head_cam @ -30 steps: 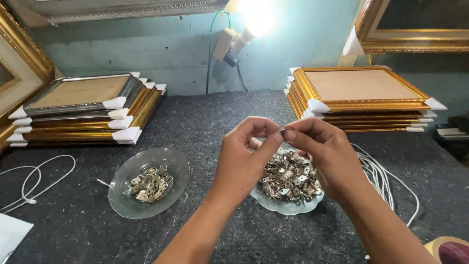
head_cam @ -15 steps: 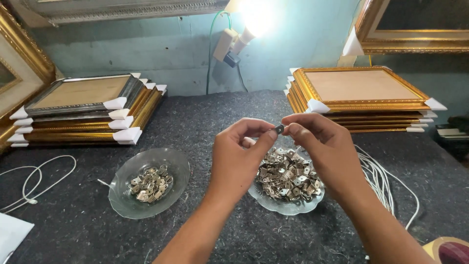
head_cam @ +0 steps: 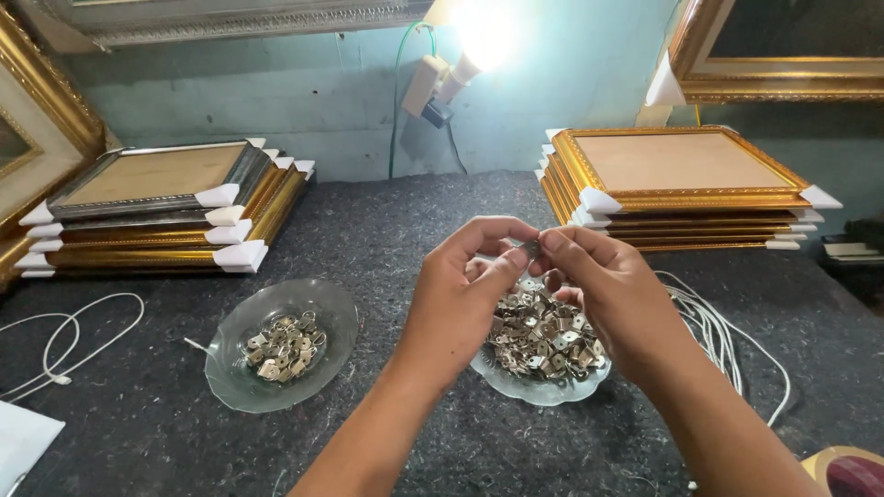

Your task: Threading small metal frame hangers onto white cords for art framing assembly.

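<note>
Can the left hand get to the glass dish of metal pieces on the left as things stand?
Probably yes: the left hand hovers just right of that glass dish, nothing between, though it pinches a small metal piece.

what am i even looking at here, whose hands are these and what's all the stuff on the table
This is a single view from a camera worn on a person's head, looking down at their own two bare hands. There is no machine.

The left hand and the right hand meet fingertip to fingertip and pinch a small metal piece between them, above a glass dish heaped with similar small metal fittings. A second glass dish to the left holds a smaller pile.

Everything sits on a dark felt-like table top. At the back left lies a stack of picture frames, gold and silver, with white corner protectors, and at the back right a stack of gold frames. White cord lies at the right, more at the left edge. A bare lit bulb hangs on the wall.
</note>
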